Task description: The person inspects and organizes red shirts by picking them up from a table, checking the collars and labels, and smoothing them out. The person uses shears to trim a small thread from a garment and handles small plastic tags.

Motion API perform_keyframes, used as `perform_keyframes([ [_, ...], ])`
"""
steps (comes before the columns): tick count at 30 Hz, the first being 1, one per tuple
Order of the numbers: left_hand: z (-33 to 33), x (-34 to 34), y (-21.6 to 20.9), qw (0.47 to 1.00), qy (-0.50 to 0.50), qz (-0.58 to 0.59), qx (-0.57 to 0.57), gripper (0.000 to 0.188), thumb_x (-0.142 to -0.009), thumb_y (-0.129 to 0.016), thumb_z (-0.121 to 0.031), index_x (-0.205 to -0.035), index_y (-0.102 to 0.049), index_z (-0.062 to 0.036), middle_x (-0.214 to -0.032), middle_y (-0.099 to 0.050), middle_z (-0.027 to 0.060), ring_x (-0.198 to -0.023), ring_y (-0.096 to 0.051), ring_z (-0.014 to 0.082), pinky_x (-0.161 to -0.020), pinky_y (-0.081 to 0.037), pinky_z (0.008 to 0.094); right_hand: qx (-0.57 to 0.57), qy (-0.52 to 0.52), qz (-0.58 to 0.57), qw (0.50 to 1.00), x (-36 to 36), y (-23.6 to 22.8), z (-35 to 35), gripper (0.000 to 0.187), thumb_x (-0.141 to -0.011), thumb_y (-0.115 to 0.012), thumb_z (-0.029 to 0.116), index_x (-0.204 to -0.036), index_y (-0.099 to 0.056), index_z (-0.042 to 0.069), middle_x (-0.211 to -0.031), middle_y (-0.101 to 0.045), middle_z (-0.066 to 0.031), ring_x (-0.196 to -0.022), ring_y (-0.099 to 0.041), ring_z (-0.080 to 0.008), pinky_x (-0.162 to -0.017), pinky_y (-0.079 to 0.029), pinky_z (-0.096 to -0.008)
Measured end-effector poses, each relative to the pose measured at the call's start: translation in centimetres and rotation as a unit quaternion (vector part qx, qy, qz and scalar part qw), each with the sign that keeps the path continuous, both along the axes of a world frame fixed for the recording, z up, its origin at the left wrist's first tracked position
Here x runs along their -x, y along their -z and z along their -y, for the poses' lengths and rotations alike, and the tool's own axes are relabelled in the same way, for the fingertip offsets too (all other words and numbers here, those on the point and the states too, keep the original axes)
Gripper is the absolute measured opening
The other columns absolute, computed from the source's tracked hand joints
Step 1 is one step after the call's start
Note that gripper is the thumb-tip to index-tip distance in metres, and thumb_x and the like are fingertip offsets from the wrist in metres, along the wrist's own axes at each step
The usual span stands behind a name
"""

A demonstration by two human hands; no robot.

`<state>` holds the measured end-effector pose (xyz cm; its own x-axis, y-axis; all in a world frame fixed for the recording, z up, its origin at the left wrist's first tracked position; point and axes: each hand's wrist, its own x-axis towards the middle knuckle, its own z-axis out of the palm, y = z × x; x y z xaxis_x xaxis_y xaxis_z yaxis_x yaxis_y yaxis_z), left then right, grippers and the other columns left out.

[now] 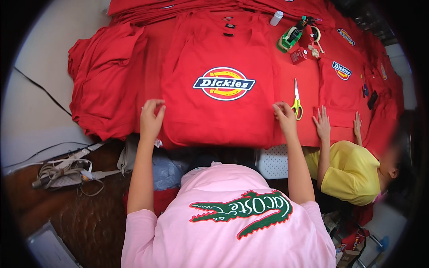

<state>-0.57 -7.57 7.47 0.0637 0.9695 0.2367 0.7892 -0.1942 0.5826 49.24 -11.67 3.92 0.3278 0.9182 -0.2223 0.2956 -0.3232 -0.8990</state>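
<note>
A red sleeveless shirt (214,118) lies spread in front of me, with an oval printed emblem on its chest and its neckline at the far side. My left hand (152,117) is at its left edge, thumb and bent fingers apart, with nothing visible between them. At the opposite edge is my right hand (285,117), its fingers loosely bent and no cloth seen in them. Just right of that hand lies a pair of scissors (296,106) with yellow-green handles, blades pointing away.
Folded red shirts (107,80) are piled at left. A green tape dispenser (289,39), a red box (298,56) and a white bottle (276,18) stand far right. A co-worker in yellow (351,172) rests both hands by another red shirt (342,94). Cables (62,172) lie lower left.
</note>
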Motion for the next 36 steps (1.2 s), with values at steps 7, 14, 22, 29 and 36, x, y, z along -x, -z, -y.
perform_keyframes([
  [7,-10.3,-1.7,2.5,0.97,0.012,0.193,0.145,0.039,-0.092,-0.075,-0.013,-0.128,-0.069,-0.0009,-0.118,-0.071,0.0105,-0.107,-0.068,0.0226,-0.096,-0.051,0.0354,0.001,-0.104,0.059,0.993,2.3,1.9,-7.8,0.024,-0.084,-0.079,0.015,-0.1,-0.066,0.003,-0.079,-0.062,-0.0006,-0.075,-0.06,-0.0117,-0.068,-0.049,-0.0301],
  [14,-17.0,-5.4,1.4,0.713,-0.008,0.513,0.477,0.048,-0.106,-0.059,-0.037,-0.137,-0.061,-0.0001,-0.127,-0.069,0.0105,-0.111,-0.066,0.0183,-0.098,-0.052,0.0303,0.037,0.108,-0.454,0.884,2.0,-0.5,-14.2,0.026,-0.09,-0.075,0.019,-0.109,-0.064,0.006,-0.106,-0.068,-0.0049,-0.097,-0.066,-0.019,-0.095,-0.054,-0.0346],
  [22,-26.5,-11.6,4.2,0.561,0.011,0.665,0.493,0.056,-0.105,-0.057,-0.049,-0.135,-0.059,-0.0015,-0.13,-0.069,0.012,-0.12,-0.066,0.0245,-0.103,-0.053,0.0367,0.114,0.066,-0.631,0.764,3.4,-6.0,-26.5,0.037,-0.098,-0.068,0.029,-0.123,-0.069,0.001,-0.12,-0.074,-0.0157,-0.107,-0.073,-0.0274,-0.094,-0.06,-0.0451],
  [29,-27.3,-15.1,1.0,0.397,-0.048,0.793,0.459,0.057,-0.105,-0.058,-0.047,-0.141,-0.056,-0.0029,-0.116,-0.071,0.0103,-0.107,-0.069,0.0233,-0.094,-0.058,0.0394,0.094,0.182,-0.544,0.814,5.5,-7.9,-30.9,0.028,-0.092,-0.076,0.016,-0.115,-0.07,0.001,-0.108,-0.076,-0.0113,-0.099,-0.074,-0.0234,-0.089,-0.062,-0.0381],
  [36,-24.1,-10.2,2.5,0.185,0.123,0.818,0.53,0.052,-0.107,-0.058,-0.042,-0.133,-0.062,0.0024,-0.08,-0.072,0.0058,-0.067,-0.07,0.015,-0.066,-0.06,0.0333,0.233,0.047,-0.273,0.932,0.2,-9.3,-29.2,0.034,-0.089,-0.08,0.017,-0.117,-0.069,0.001,-0.11,-0.076,-0.0094,-0.1,-0.073,-0.0198,-0.09,-0.06,-0.036],
])
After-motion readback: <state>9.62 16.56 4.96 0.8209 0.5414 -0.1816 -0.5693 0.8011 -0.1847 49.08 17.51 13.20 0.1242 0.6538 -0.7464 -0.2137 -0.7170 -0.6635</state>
